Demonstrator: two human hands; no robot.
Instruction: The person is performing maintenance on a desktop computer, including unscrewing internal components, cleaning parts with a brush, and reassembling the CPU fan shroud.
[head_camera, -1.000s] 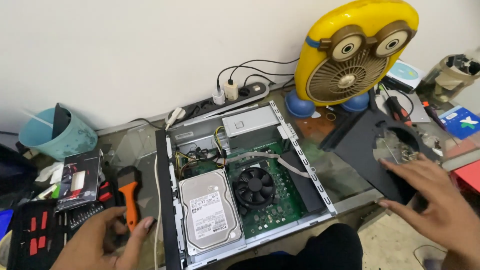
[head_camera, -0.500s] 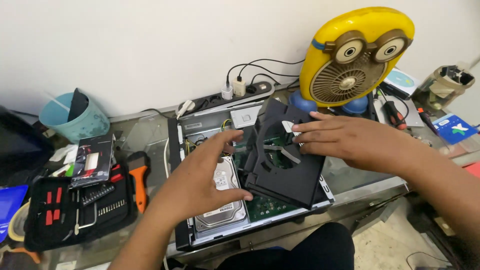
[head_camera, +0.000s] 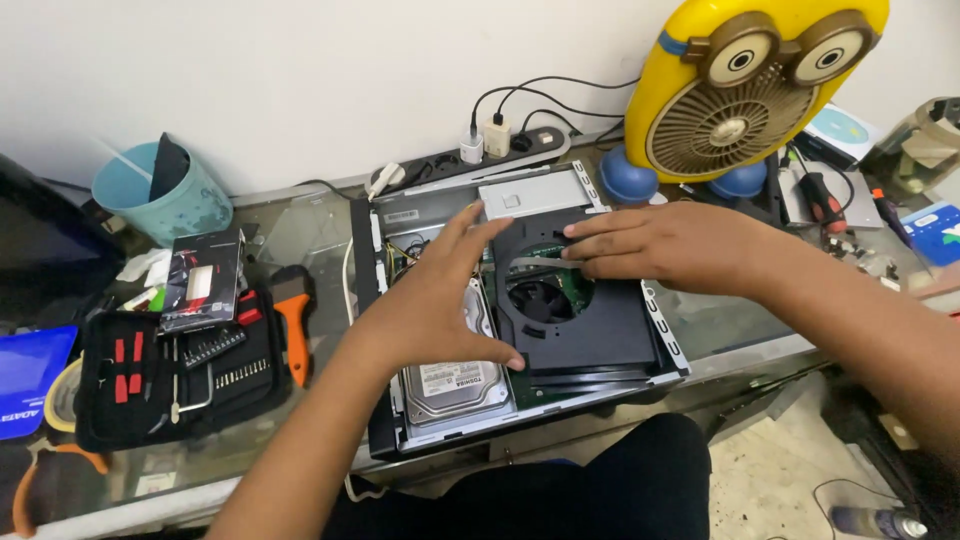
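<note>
Left hand (head_camera: 435, 310) and right hand (head_camera: 665, 245), both flat and open, press the black fan shroud (head_camera: 585, 325); seat it squarely in the computer chassis (head_camera: 375, 300), evenly.

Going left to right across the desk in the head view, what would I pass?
Blue pouch → tool kit → orange tool → left hand → black shroud → right hand → yellow fan.

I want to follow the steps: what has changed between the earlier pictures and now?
The black fan shroud, earlier off to the right, now lies flat in the open computer case. Both the left hand and the right hand came in and press on it. The toolkit and yellow fan stayed.
</note>
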